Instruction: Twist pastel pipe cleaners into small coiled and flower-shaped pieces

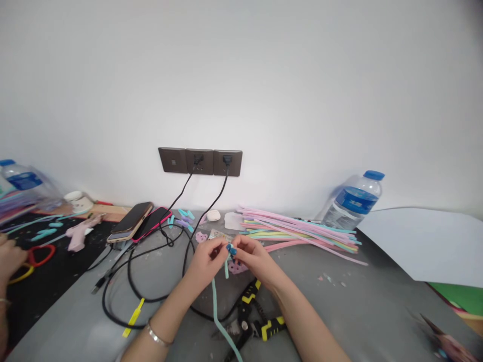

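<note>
My left hand and my right hand meet above the middle of the grey table, fingertips pinched close together. Between them they grip a mint-green pipe cleaner. Its long end hangs down toward the table's front edge, while a short end dangles just under the fingertips. Part of it is hidden by the fingers, so its shape there cannot be made out. Behind and below the hands lies a pink piece with holes. Wire strippers with black and yellow handles rest below, between my forearms.
A bundle of pastel pipe cleaners lies right of the hands. Black cables loop at left beside two phones. A water bottle leans at the wall near white paper. Another person's hand is at far left near scissors.
</note>
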Tool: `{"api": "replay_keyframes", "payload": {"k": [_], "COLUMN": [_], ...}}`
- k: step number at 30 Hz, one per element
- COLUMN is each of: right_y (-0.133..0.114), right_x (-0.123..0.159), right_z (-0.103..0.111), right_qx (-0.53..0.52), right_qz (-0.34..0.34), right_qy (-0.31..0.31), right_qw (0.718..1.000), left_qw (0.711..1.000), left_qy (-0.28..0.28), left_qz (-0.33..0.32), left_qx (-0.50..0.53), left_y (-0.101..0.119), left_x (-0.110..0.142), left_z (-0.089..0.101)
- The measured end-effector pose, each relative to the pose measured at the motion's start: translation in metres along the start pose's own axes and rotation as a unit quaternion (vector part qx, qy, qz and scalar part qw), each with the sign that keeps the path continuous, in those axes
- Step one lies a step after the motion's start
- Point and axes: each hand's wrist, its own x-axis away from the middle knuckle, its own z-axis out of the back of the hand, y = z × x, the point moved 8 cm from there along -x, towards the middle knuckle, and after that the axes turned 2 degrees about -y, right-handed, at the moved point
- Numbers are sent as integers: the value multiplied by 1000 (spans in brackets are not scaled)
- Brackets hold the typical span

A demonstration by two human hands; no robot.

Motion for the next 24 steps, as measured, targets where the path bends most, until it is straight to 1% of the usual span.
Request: {"api": "replay_keyframes", "payload": {"k": [2,3,5,8,10,14,18,22,24], "right_y": [-4,-7,-11,-15,-16,-14,-10,-13,-15], "right_x": [0,0,0,-1,-1,-2,-2,-2,-3], "right_z": [1,1,1,1,2,12,21,19,17], "right_qx": [-23,-33,-32,-14,-10,2,17,29,35], "right_qz": [23,36,56,71,76,81,78,84,96], "right_qy": [7,9,10,6,8,31,47,31,22], "right_qw": [999,999,998,997,997,996,996,996,995], "left_qw": [995,991,985,982,979,977,981,980,981], "left_qy": [-25,-33,-28,-5,-8,-19,-11,16,18], "left_qz": [25,35,55,83,93,89,95,121,126], "left_qx": [96,128,159,170,179,194,168,160,144], "left_y": [-2,-4,-8,-16,-17,-14,-17,-27,-30], "left_x": [-1,-1,0,2,3,3,3,3,3], "left_z": [-5,-7,-9,-7,-8,-9,-8,-4,-3]}}
